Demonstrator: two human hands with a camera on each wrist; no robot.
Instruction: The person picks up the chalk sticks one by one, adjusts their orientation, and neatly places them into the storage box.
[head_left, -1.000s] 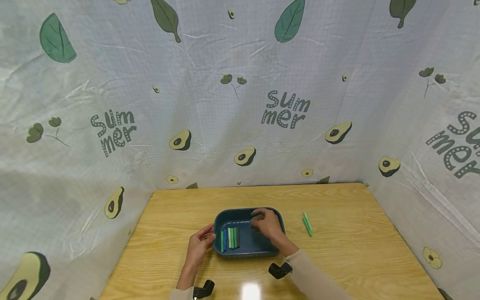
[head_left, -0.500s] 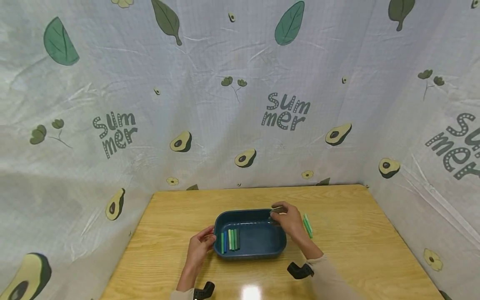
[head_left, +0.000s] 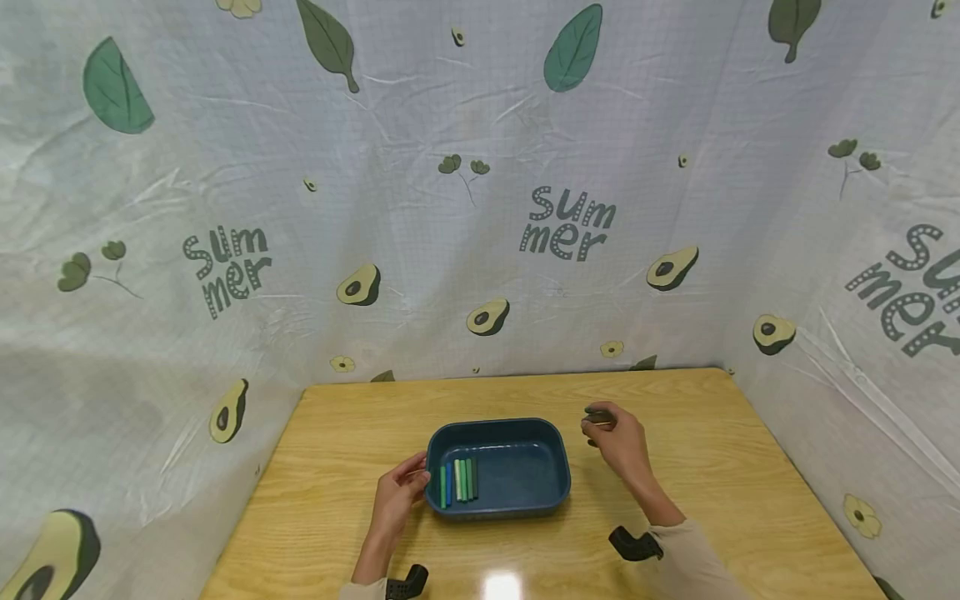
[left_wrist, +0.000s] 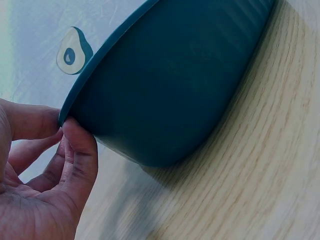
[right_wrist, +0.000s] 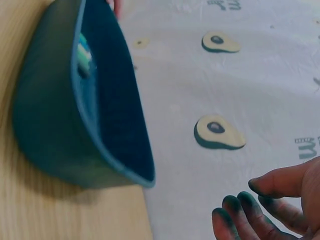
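Note:
A dark blue plastic basin (head_left: 525, 479) sits on the table. At its left end lies a row of pastel sticks (head_left: 464, 481), green, blue, pale and dark green. My left hand (head_left: 393, 497) pinches the left rim between thumb and finger; the left wrist view shows the basin wall (left_wrist: 165, 85) close up. My right hand (head_left: 621, 437) is in the air right of the basin, thumb and fingers loosely bent and apart. Dark green smudges cover its fingertips (right_wrist: 248, 201), and nothing shows between them.
The wooden table (head_left: 712, 492) reaches out on both sides of the basin. Behind it and at the sides hangs a white sheet (head_left: 420, 225) printed with avocados and leaves. Each wrist carries a black camera (head_left: 634, 544).
My right hand has come out of the basin, over its right rim and further right. It now covers the two green sticks seen on the table before. My left hand stays put.

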